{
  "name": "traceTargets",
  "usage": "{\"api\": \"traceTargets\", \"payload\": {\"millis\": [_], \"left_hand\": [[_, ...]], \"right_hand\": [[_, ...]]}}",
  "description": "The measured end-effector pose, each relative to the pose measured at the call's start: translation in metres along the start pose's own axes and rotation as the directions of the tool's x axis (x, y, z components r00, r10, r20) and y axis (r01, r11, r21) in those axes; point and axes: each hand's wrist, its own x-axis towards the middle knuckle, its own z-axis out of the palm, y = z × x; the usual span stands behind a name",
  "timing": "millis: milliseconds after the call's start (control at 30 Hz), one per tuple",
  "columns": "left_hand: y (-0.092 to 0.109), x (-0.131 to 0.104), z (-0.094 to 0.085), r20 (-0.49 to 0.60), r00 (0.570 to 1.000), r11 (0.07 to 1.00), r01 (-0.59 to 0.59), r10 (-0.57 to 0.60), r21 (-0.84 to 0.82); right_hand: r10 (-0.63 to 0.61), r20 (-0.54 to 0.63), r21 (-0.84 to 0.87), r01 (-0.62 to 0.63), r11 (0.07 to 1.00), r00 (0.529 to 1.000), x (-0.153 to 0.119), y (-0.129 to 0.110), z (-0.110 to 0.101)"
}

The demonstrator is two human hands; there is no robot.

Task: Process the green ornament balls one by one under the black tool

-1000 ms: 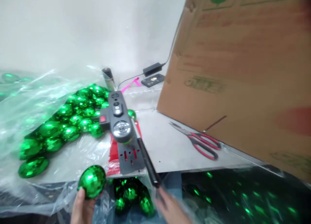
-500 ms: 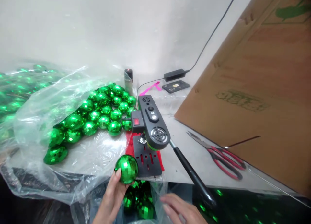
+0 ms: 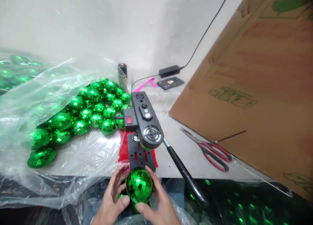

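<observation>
A shiny green mirrored ball (image 3: 139, 185) is just in front of the bench edge, at the near end of a slotted black metal plate (image 3: 141, 150). My right hand (image 3: 160, 200) grips it, thumb at its lower side and fingers along its right. My left hand (image 3: 113, 194) is beside the ball on the left, with fingers apart and bent and a gap visible between most of them and the ball. Over the plate stands a black device (image 3: 148, 120) with round vents, a red switch (image 3: 129, 119) and a long black handle (image 3: 186, 174).
Several green balls (image 3: 107, 126) lie at the left, partly under clear plastic (image 3: 31, 94). Red-handled scissors (image 3: 212, 153), a cardboard box (image 3: 244, 72), a phone (image 3: 170, 83), a black adapter (image 3: 169, 71), pink ribbon (image 3: 144, 84) and a dark cylinder (image 3: 122, 72) are around the device.
The ball has moved right and toward me, from my left hand into my right. My left hand has loosened from it. The view has shifted slightly.
</observation>
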Motion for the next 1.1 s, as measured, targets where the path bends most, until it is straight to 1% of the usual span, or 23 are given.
{"api": "traceTargets", "payload": {"millis": [67,133,233,367,433,467,567,667,733,833,933,1000,1100], "left_hand": [[0.005,0.003,0.006,0.051,0.996,0.996,0.08,-0.078,-0.042],[0.008,0.005,0.014,0.09,0.988,0.989,0.133,-0.127,-0.06],[0.009,0.004,0.024,0.084,0.988,0.99,0.134,-0.13,-0.047],[0.007,0.001,0.03,0.024,0.994,0.994,0.11,-0.11,-0.019],[0.004,0.002,0.031,-0.023,0.996,0.996,0.087,-0.087,-0.001],[0.003,0.004,0.03,-0.057,0.996,0.997,0.07,-0.069,0.011],[0.002,0.018,0.027,-0.205,0.979,0.999,0.015,-0.004,0.048],[0.006,0.04,0.026,-0.344,0.937,0.996,-0.044,0.067,0.073],[0.009,0.055,0.029,-0.382,0.917,0.991,-0.084,0.118,0.104],[0.007,0.072,0.036,-0.354,0.922,0.979,-0.099,0.159,0.181],[-0.003,0.083,0.037,-0.291,0.935,0.951,-0.118,0.204,0.287],[-0.012,0.088,0.033,-0.258,0.927,0.908,-0.158,0.272,0.389],[-0.019,0.089,0.028,-0.211,0.905,0.81,-0.202,0.369,0.55]], "right_hand": [[-0.054,-0.044,-0.125,0.048,0.991,0.998,0.001,-0.002,-0.003],[-0.089,-0.056,-0.161,0.079,0.984,0.994,0.002,-0.002,-0.002],[-0.092,-0.039,-0.083,0.089,0.993,0.995,0.0,0.001,0.003],[-0.054,-0.034,0.062,0.056,0.996,0.998,-0.002,0.011,0.006],[-0.045,-0.031,0.042,0.046,0.998,0.999,-0.002,0.019,0.002],[-0.06,-0.017,0.009,0.06,0.998,0.998,-0.001,0.023,-0.001],[-0.165,-0.002,-0.1,0.164,0.981,0.986,0.001,0.032,-0.011],[-0.222,-0.09,-0.175,0.204,0.963,0.971,0.003,0.029,-0.017],[-0.231,-0.136,-0.196,0.202,0.96,0.963,0.002,0.021,-0.018],[-0.25,-0.164,-0.21,0.214,0.954,0.954,-0.002,0.007,-0.019],[-0.252,-0.176,-0.242,0.207,0.948,0.952,-0.008,0.002,-0.019],[-0.26,-0.224,-0.269,0.197,0.943,0.939,-0.012,0.004,-0.019],[-0.3,-0.306,-0.321,0.198,0.926,0.904,-0.016,0.009,-0.019]]}}
